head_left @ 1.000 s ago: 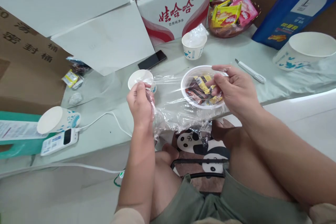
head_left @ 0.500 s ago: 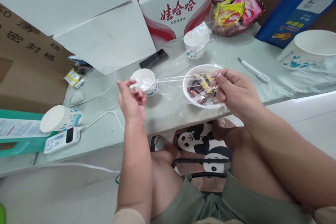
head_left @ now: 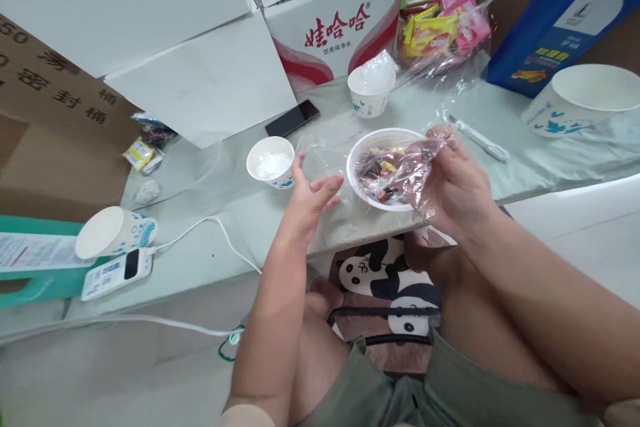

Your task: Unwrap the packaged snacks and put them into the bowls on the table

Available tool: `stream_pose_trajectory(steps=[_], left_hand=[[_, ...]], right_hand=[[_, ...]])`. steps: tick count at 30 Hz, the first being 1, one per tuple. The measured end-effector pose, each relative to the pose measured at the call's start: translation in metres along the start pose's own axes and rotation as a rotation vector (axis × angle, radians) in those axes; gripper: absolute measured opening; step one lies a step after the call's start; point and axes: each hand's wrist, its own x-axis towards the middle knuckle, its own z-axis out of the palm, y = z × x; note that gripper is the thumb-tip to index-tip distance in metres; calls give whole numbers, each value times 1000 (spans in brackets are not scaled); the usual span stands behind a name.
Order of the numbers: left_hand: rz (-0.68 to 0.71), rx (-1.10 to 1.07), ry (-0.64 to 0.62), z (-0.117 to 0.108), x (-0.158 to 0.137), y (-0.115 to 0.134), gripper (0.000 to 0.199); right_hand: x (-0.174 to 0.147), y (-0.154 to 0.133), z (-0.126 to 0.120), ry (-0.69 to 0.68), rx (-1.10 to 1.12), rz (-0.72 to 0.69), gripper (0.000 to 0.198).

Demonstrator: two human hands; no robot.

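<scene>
Clear plastic film [head_left: 417, 177] is bunched in my right hand [head_left: 457, 177], whose fingers are closed on it at the right rim of a white bowl [head_left: 354, 177]. Small wrapped snacks [head_left: 383, 170] in brown and yellow lie in that bowl, partly behind the film. My left hand [head_left: 313, 203] is open with its fingers apart, left of the bowl. Just beyond its fingertips stands a paper cup [head_left: 270, 160] with something clear and crumpled inside. Film also stretches thinly over the table near the left fingers; whether it touches them I cannot tell.
Behind are a phone [head_left: 293, 118], another paper cup [head_left: 370, 93] with plastic in it, a basket of snacks [head_left: 440, 27] and a white carton [head_left: 340, 33]. A white cable [head_left: 480, 139] and paper bucket [head_left: 575, 107] stand right; a power bank [head_left: 117, 273] lies left.
My left hand has moved right, from the cup toward the bowl, and its fingers have spread. The film, stretched between both hands before, is now gathered in my right hand.
</scene>
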Motion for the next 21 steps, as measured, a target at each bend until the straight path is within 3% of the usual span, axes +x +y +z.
stream_pose_trajectory(steps=[3, 6, 10, 14, 17, 19, 21], left_hand=[[-5, -70, -62, 3, 0, 3, 81], [142, -101, 90, -3, 4, 9, 60], [301, -138, 232, -15, 9, 15, 51], [352, -125, 276, -19, 10, 15, 43], [378, -166, 383, -24, 12, 17, 34], [354, -226, 444, -30, 14, 19, 29], [309, -281, 453, -37, 15, 22, 26]], right_hand=[[0, 0, -3, -38, -14, 52, 22], [7, 0, -12, 20, -71, 45, 20], [17, -2, -28, 197, -200, 10, 22], [16, -3, -40, 211, -234, 41, 33], [18, -3, -56, 278, -271, -33, 32], [22, -3, -71, 386, -421, -95, 28], [25, -2, -85, 446, -675, -44, 30]])
